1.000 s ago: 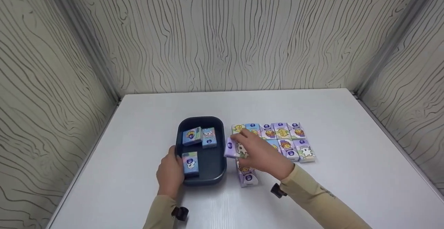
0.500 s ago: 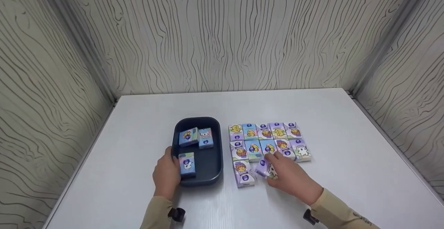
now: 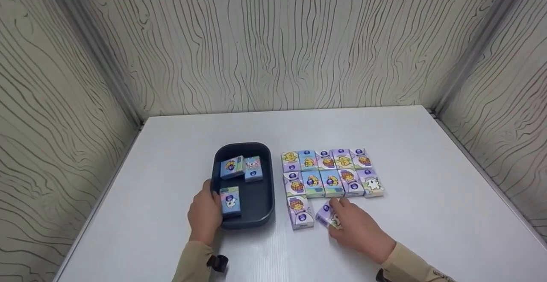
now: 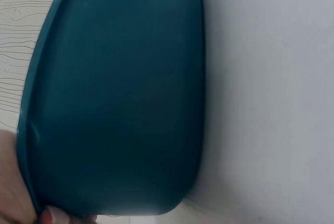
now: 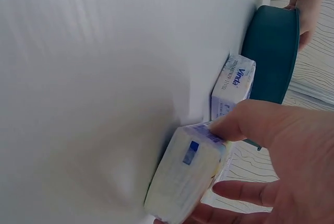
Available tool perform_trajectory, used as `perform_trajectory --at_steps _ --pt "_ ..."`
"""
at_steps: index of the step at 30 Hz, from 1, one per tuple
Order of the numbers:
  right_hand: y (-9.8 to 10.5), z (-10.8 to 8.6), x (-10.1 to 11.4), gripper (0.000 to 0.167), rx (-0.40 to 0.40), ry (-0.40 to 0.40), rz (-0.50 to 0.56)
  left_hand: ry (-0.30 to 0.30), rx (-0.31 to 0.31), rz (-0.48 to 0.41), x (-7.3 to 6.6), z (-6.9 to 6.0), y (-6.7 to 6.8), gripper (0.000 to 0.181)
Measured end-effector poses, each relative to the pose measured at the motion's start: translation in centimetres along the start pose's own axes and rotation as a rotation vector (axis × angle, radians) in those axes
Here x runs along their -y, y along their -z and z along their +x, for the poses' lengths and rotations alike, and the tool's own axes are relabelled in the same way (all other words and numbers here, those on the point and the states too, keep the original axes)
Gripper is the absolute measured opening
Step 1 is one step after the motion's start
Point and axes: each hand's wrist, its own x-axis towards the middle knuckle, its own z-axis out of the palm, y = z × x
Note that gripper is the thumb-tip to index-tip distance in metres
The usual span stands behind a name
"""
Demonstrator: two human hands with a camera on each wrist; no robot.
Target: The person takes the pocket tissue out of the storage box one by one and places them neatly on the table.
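My left hand [image 3: 205, 215] grips the left rim of a dark teal plastic tub [image 3: 271, 188], thumb over the edge; the left wrist view shows the tub's outer wall [image 4: 120, 93]. My right hand [image 3: 362, 234] holds a purple Vinda tissue pack [image 3: 325, 215] between thumb and fingers. That pack lies slightly turned, low at the table surface, right of a third-row pack [image 3: 300, 213] with a gap between them. In the right wrist view its pale end [image 5: 182, 177] faces the camera. Three blue tissue packs [image 3: 230, 201] lie apart inside the tub.
Right of the tub, several tissue packs [image 3: 314, 183] lie face up in two tight rows on the white table [image 3: 171, 154]. Wood-grain panels [image 3: 273, 42] stand behind and on both sides.
My right hand has carried the purple tissue pack from beside the tub rightward and toward me, down in front of the second row. My left hand stays on the tub's rim.
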Motion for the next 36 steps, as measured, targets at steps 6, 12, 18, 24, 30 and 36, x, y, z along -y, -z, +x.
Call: perform_trajectory --at_steps 6,12,18,24,30,36 --pt "-0.4 0.3 0.2 0.065 -0.027 0.013 -0.02 0.001 0.0 0.004 0.1 0.0 0.0 0.042" --pt "-0.2 0.6 1.0 0.076 0.033 0.001 0.071 -0.002 -0.005 -0.004 0.2 0.1 0.3 0.042" --pt "-0.2 1.0 1.6 0.076 0.048 0.026 0.116 -0.021 -0.026 0.001 0.3 0.1 0.0 0.041" --pt "-0.2 1.4 1.8 0.059 -0.015 0.084 0.106 -0.021 -0.042 0.001 0.2 -0.1 -0.1 0.041" --pt "-0.2 1.4 1.8 0.053 -0.033 0.103 0.104 -0.024 -0.035 -0.008 0.1 -0.1 -0.1 0.042" --pt "-0.1 1.3 1.8 0.053 -0.016 0.094 0.092 -0.027 -0.042 -0.011 0.2 0.0 -0.2 0.042"
